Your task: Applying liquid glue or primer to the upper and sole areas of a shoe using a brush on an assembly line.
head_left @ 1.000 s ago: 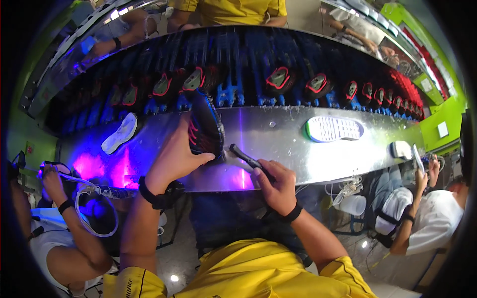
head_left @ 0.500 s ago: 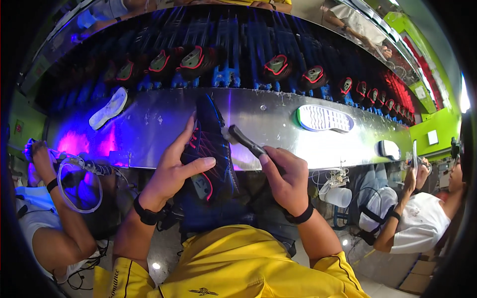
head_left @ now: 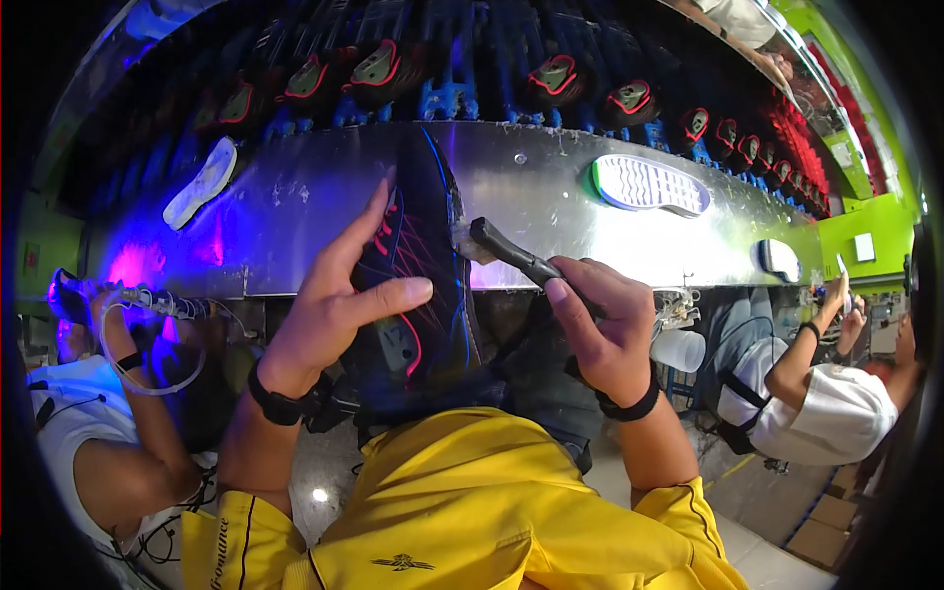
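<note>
My left hand (head_left: 334, 310) grips a dark shoe upper (head_left: 425, 251) with pink laces and a blue line along its edge. Its toe points away from me over the metal bench, and the fingers behind it are hidden. The thumb lies across the near part of the upper. In my right hand (head_left: 615, 324) is a black-handled brush (head_left: 516, 258), held between thumb and fingers. Its pale bristles meet the right lower edge of the upper, around the middle of its length.
Across the metal bench (head_left: 324, 221) lie a pale sole (head_left: 202, 185) at left, a white treaded sole (head_left: 649, 185) at right and another (head_left: 780, 260) farther right. Behind it, dark shoe uppers (head_left: 375, 67) sit on a blue rack. Co-workers sit on both sides.
The view has tilted, so the bench sits higher in the picture. Along the upper's right edge, the brush has moved nearer to me. My left hand keeps its hold.
</note>
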The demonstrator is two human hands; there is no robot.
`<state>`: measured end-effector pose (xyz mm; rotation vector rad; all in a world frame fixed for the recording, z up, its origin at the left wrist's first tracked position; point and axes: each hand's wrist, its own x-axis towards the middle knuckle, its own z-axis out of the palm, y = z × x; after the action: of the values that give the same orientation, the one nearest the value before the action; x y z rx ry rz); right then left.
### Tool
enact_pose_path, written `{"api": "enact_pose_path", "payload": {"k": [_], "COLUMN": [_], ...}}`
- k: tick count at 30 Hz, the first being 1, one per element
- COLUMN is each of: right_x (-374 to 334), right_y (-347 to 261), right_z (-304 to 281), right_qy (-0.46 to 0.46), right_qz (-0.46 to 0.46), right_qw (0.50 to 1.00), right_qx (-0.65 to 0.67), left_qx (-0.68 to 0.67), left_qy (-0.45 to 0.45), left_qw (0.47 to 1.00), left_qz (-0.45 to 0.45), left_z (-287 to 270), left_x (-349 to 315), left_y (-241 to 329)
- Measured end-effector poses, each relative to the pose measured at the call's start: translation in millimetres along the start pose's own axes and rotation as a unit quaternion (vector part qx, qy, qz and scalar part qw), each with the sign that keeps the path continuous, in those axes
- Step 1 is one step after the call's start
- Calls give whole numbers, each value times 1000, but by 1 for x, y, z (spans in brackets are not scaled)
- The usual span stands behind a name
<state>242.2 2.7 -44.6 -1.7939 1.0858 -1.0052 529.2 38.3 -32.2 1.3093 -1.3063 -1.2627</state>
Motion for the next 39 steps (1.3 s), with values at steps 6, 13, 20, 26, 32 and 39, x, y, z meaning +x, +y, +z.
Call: {"api": "enact_pose_path", "payload": {"k": [6, 13, 20, 26, 32, 39], "right_x": [-5, -5, 14, 36, 53, 64], "right_y": [-3, -15, -19, -24, -20, -7], "right_z": [-17, -37, -55, -70, -83, -82], "right_qy": [-87, -110, -55, -48, -56, -43], "right_qz": [54, 46, -61, -151, -209, -213], "right_qw": [994, 993, 992, 979, 964, 968], "right_qx": [42, -9, -95, -128, -151, -123], "left_qx": [-113, -175, -210, -193, -215, -438], "left_qy": [14, 62, 87, 72, 18, -51], "left_qw": [993, 978, 958, 941, 922, 796], "left_qz": [-39, -92, -176, -269, -322, -415], "left_z": [-3, 1, 12, 16, 22, 18], "left_x": [11, 20, 29, 25, 20, 14], "left_y": [0, 5, 10, 24, 20, -5]}}
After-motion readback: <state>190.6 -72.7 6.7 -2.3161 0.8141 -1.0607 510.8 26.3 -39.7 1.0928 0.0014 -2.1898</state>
